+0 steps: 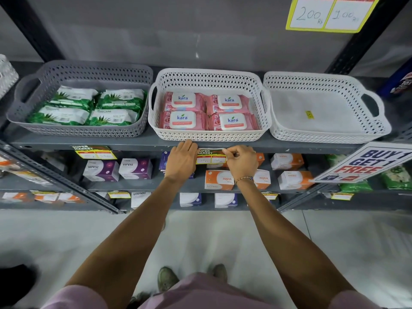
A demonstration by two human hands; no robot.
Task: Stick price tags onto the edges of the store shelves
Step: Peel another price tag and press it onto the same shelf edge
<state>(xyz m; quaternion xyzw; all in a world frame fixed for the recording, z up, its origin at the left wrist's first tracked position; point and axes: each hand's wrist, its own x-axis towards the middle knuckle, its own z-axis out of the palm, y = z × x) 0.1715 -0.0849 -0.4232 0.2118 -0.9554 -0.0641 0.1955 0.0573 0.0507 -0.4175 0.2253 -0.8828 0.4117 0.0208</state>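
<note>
I note grey metal shelf edge (138, 145), perforated white plastic basket (209, 136) above, glossy rectangular yellow-red price tag (211, 156) on that edge, left hand (181, 160) fingers together flat at its left end, right hand (242, 160) fingertips pinching its right end.

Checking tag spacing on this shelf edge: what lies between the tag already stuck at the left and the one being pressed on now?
In the head view, only the left hand interrupts the bare grey shelf edge between the stuck tag and the new price tag.

— What sort of place? 
— A shop: a price tag (211, 156) between the fingers (231, 152), stocked baskets (209, 134) just above, a "Buy 1 Get 1 Free" sign (365, 162) (well right).
</note>
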